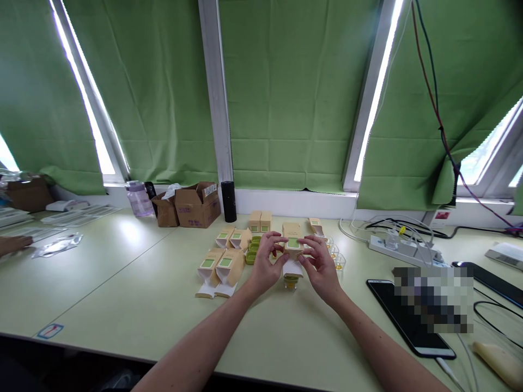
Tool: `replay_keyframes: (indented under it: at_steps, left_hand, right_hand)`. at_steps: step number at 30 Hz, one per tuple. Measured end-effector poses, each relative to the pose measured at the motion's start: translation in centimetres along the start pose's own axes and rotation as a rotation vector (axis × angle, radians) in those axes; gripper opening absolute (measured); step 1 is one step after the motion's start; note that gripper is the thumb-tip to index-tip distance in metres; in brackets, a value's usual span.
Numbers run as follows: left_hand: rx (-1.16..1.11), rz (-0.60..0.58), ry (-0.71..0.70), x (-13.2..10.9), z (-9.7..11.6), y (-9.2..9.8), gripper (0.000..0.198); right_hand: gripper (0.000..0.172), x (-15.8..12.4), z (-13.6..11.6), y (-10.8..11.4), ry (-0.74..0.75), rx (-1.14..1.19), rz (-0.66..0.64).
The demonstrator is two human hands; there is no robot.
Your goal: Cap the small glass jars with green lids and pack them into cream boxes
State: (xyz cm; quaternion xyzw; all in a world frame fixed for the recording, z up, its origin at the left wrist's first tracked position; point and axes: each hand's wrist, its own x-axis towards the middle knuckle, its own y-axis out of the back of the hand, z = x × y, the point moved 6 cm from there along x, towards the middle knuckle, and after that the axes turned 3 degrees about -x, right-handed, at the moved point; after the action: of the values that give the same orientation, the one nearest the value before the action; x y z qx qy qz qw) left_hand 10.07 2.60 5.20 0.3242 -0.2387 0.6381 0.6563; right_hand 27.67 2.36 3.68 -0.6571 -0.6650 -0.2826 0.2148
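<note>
Between my two hands is a small tan box with a green label and a white flap folded out toward me. My left hand pinches its left side and my right hand its right side. Just under the flap, a small clear container with a green and yellow part stands on the table. Left of my hands lie several open tan boxes with green labels, beside green pieces. Clear cups with yellow contents stand right of my right hand, near another tan box.
Cardboard boxes, a black cylinder and a purple bottle line the back. At right are a power strip, cables and a phone. Another person's hand rests at far left.
</note>
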Motion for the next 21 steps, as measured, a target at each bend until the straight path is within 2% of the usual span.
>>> replay_keyframes:
  at_steps: [15,18,21]
  left_hand:
    - [0.047,-0.009,0.005,-0.2,0.0,-0.3,0.034]
    - [0.031,-0.055,0.010,-0.3,0.6,-0.3,0.037]
    - [0.001,-0.151,0.032,-0.4,0.9,-0.4,0.046]
  right_hand:
    - [0.026,-0.1,0.6,-0.1,-0.029,-0.008,0.044]
    - [0.027,0.1,0.6,0.1,-0.035,0.007,0.053]
    - [0.029,0.2,0.6,0.4,-0.043,0.036,0.069]
